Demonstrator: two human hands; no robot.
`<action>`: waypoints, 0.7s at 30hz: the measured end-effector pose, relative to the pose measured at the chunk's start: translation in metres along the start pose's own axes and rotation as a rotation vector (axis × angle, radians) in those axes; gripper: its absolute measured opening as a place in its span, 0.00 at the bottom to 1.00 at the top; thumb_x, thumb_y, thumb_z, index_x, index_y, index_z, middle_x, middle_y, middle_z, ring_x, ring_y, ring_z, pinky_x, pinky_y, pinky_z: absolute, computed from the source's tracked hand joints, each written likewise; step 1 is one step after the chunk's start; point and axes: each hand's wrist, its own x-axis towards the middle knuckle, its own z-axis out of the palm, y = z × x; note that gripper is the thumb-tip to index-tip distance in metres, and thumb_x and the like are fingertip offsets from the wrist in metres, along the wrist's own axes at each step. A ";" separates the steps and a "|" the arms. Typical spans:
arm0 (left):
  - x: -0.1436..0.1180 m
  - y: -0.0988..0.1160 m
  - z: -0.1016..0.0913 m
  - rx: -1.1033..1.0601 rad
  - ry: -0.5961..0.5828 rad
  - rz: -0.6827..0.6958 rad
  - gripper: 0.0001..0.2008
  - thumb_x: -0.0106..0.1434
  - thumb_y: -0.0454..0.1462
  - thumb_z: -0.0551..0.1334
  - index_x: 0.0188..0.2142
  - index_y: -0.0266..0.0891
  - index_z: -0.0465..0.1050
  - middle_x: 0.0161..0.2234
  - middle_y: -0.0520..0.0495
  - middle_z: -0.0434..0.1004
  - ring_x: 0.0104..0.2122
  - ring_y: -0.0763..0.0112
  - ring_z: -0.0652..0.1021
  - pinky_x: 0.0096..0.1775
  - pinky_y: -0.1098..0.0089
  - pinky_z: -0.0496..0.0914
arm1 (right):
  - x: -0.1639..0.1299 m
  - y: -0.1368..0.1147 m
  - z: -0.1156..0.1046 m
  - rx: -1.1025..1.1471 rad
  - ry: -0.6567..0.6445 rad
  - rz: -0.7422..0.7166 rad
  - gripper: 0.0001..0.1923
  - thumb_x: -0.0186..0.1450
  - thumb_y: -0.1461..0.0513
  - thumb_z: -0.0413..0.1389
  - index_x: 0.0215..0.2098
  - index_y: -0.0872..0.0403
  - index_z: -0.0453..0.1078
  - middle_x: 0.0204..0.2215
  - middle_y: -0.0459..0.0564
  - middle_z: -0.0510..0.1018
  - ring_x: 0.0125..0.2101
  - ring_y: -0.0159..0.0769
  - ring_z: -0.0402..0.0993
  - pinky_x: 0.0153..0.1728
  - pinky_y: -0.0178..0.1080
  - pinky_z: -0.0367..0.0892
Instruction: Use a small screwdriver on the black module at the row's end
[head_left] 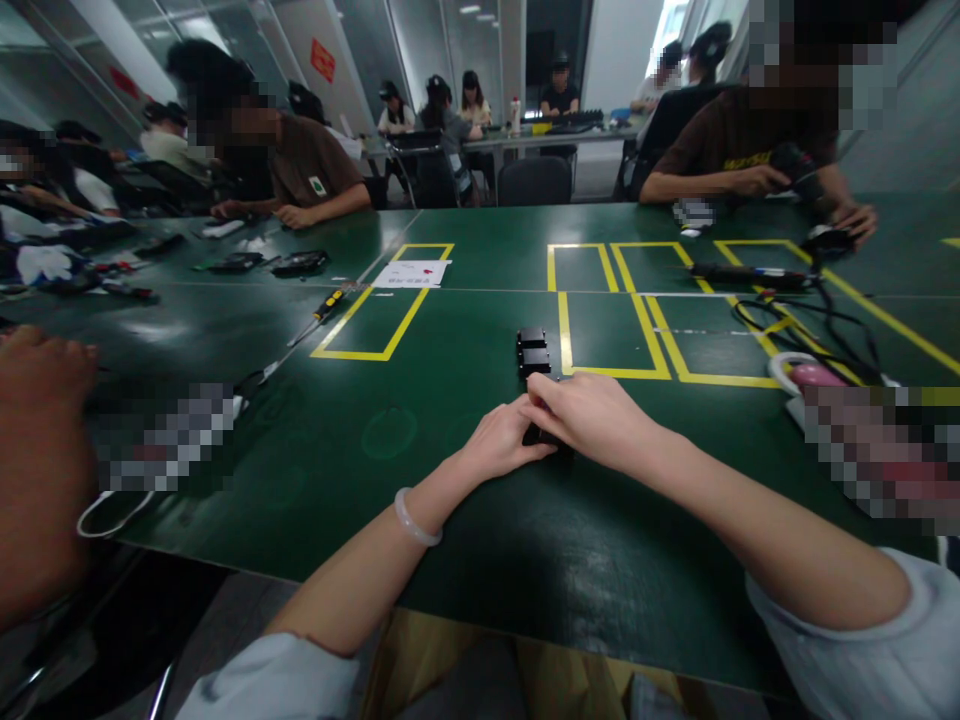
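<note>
Both hands meet at the middle of the dark green table (315, 450): left hand (499, 445) and right hand (592, 415) pinch a small black rectangular block (541, 436). Two more black blocks (532, 350) lie just beyond, beside yellow tape outlines (600, 330).

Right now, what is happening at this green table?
A person has both hands together on a small black part on the green table: the left hand beside the right hand, which covers most of it. Just beyond lies a short row of black blocks, beside yellow taped boxes. Other people work at the far side.
</note>
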 end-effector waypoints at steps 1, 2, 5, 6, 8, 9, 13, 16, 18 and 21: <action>0.000 0.000 0.000 0.005 -0.006 -0.002 0.19 0.62 0.47 0.63 0.47 0.38 0.68 0.43 0.43 0.74 0.41 0.57 0.78 0.43 0.60 0.73 | 0.001 0.000 0.001 0.006 -0.003 0.012 0.12 0.71 0.56 0.43 0.40 0.53 0.62 0.26 0.51 0.76 0.25 0.38 0.70 0.24 0.37 0.45; 0.000 0.000 0.000 0.012 -0.010 0.004 0.19 0.62 0.47 0.63 0.47 0.38 0.69 0.43 0.43 0.74 0.41 0.57 0.78 0.43 0.60 0.73 | 0.001 0.000 0.002 0.040 -0.013 0.004 0.10 0.71 0.57 0.43 0.41 0.54 0.62 0.27 0.50 0.76 0.26 0.37 0.70 0.24 0.37 0.46; 0.000 0.001 -0.001 0.019 0.004 0.031 0.19 0.62 0.47 0.63 0.47 0.38 0.68 0.45 0.42 0.74 0.44 0.55 0.77 0.44 0.59 0.73 | 0.000 0.001 0.003 0.132 0.008 -0.050 0.08 0.69 0.61 0.44 0.44 0.54 0.61 0.29 0.49 0.76 0.26 0.35 0.70 0.25 0.35 0.49; 0.001 0.001 -0.001 0.017 0.008 0.032 0.19 0.62 0.46 0.63 0.47 0.38 0.68 0.46 0.42 0.74 0.44 0.55 0.77 0.44 0.59 0.73 | 0.000 0.001 0.003 0.120 0.028 -0.053 0.08 0.69 0.61 0.44 0.43 0.54 0.61 0.29 0.49 0.76 0.26 0.35 0.70 0.25 0.36 0.49; 0.001 0.002 -0.002 0.010 0.003 0.016 0.19 0.61 0.46 0.64 0.48 0.38 0.68 0.46 0.43 0.74 0.43 0.56 0.77 0.43 0.61 0.73 | -0.001 0.002 0.003 0.055 0.043 -0.037 0.09 0.70 0.59 0.44 0.42 0.54 0.62 0.27 0.49 0.76 0.26 0.37 0.70 0.24 0.37 0.47; 0.001 0.002 -0.002 0.009 -0.006 0.004 0.19 0.61 0.46 0.64 0.47 0.38 0.68 0.45 0.43 0.74 0.42 0.57 0.78 0.42 0.61 0.73 | 0.000 0.002 0.003 0.026 0.041 -0.022 0.10 0.70 0.57 0.44 0.41 0.54 0.62 0.27 0.50 0.76 0.26 0.37 0.70 0.24 0.37 0.46; 0.001 0.003 -0.003 0.027 -0.021 0.003 0.18 0.61 0.47 0.64 0.46 0.38 0.69 0.45 0.43 0.74 0.42 0.56 0.78 0.42 0.61 0.73 | 0.000 0.004 0.002 0.122 0.014 -0.047 0.09 0.71 0.59 0.43 0.42 0.54 0.62 0.28 0.49 0.76 0.26 0.35 0.69 0.25 0.35 0.49; 0.001 0.003 -0.003 0.029 -0.003 0.027 0.19 0.62 0.47 0.63 0.47 0.38 0.68 0.47 0.42 0.73 0.44 0.55 0.77 0.44 0.60 0.73 | -0.001 0.006 0.001 0.191 0.020 -0.079 0.06 0.68 0.62 0.46 0.41 0.54 0.61 0.30 0.48 0.75 0.26 0.33 0.67 0.25 0.35 0.50; 0.001 0.004 -0.004 0.009 0.008 0.026 0.19 0.62 0.47 0.63 0.47 0.39 0.68 0.48 0.43 0.73 0.44 0.56 0.77 0.44 0.61 0.73 | -0.001 0.006 0.003 0.160 0.046 -0.060 0.07 0.69 0.58 0.47 0.41 0.53 0.62 0.29 0.48 0.75 0.26 0.34 0.67 0.25 0.35 0.48; 0.001 0.004 -0.004 0.003 0.006 0.006 0.19 0.62 0.47 0.64 0.48 0.40 0.68 0.47 0.44 0.73 0.44 0.57 0.77 0.43 0.61 0.74 | 0.000 0.006 0.005 0.089 0.037 0.003 0.10 0.70 0.56 0.45 0.40 0.53 0.62 0.25 0.48 0.74 0.24 0.35 0.66 0.24 0.36 0.46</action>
